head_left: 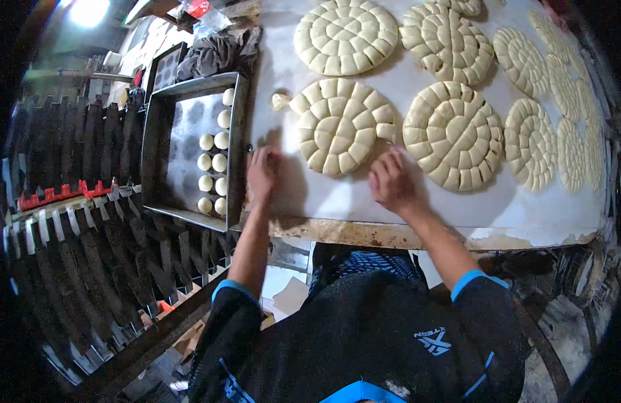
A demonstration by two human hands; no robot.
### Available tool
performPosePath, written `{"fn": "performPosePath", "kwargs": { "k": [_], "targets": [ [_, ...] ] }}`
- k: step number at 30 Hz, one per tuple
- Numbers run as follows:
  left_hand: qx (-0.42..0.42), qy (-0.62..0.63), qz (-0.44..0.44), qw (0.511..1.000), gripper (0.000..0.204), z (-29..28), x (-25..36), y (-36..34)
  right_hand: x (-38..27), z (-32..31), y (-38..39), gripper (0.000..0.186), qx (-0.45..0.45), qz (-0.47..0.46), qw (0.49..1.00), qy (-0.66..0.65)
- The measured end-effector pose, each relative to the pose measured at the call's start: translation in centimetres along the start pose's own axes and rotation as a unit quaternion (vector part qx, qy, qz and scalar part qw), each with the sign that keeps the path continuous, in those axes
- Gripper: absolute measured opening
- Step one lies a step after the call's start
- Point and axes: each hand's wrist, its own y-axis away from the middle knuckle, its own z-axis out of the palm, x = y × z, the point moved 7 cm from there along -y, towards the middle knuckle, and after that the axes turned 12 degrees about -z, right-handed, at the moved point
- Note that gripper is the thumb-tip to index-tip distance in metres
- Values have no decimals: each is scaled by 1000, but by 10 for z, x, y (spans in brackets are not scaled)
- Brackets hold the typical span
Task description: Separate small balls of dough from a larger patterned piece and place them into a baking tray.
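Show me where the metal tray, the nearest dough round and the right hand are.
metal tray (156, 141): head view, on its left wall.
nearest dough round (341, 127): head view, on its centre.
right hand (393, 181): head view, on the back of the hand.

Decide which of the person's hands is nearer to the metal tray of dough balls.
Left. The left hand rests on the white table just beside the metal tray; the right hand lies farther away, at the cut dough round's near edge.
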Motion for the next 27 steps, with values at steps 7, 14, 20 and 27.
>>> {"fn": "performPosePath", "kwargs": {
  "k": [7,14,20,27],
  "targets": [
    [-53,-15,125,991,18,21,-2,84,-19,4,74,12,-134,-167,977,-22],
    [82,48,-54,994,13,10,18,-10,-3,5,-4,16,11,15,1000,-16],
    [-81,30,96,992,17,10,13,68,-8,13,64,13,-56,-106,993,-19],
    [-9,113,13,993,20,20,0,-15,-1,13,-13,19,16,132,990,52]
  ]
}}
